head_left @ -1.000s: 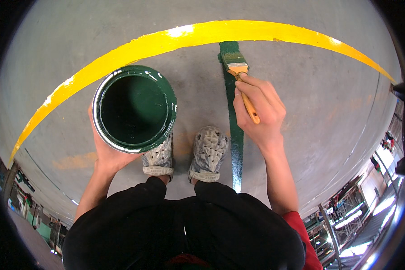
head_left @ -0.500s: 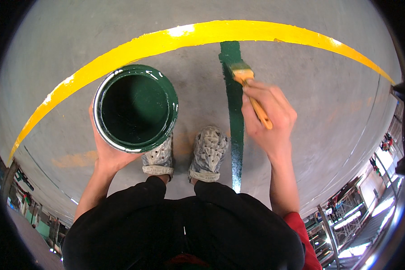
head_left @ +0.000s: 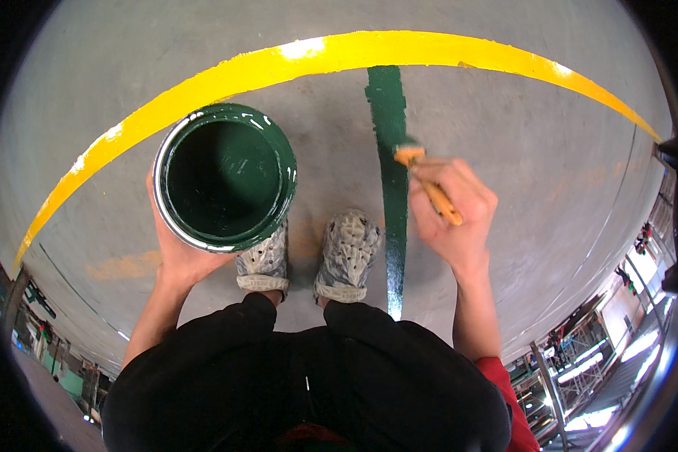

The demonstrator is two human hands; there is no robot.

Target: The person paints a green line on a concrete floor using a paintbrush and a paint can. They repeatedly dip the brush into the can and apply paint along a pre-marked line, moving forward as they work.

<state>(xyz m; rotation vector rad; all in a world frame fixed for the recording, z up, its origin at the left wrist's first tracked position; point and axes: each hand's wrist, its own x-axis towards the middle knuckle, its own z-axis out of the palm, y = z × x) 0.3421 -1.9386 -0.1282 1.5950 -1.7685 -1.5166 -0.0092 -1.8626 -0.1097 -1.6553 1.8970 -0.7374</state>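
My left hand (head_left: 184, 252) grips a round paint can (head_left: 288, 169) from its left and near side, with most of the fingers hidden beneath it. Dark green paint coats the can's inside and rim. In my right hand (head_left: 459, 207) is a paintbrush (head_left: 439, 202) with an orange-yellow wooden handle, held between thumb and fingers. Its bristles look blurred and lie at the right edge of a green stripe (head_left: 390, 113) on the floor. The stripe runs from a yellow line down past my right shoe, glossy at its near end.
The yellow line (head_left: 377, 49) curves across the grey concrete floor (head_left: 565, 218) ahead of me. My mottled grey shoes (head_left: 348, 252) stand between the can and the green stripe. Metal frames and racks (head_left: 584, 361) line the far right rim.
The brush has come back toward me along the stripe, its bristles shifting to the right edge. More green covers the upper right side of the stripe. The can has barely moved.
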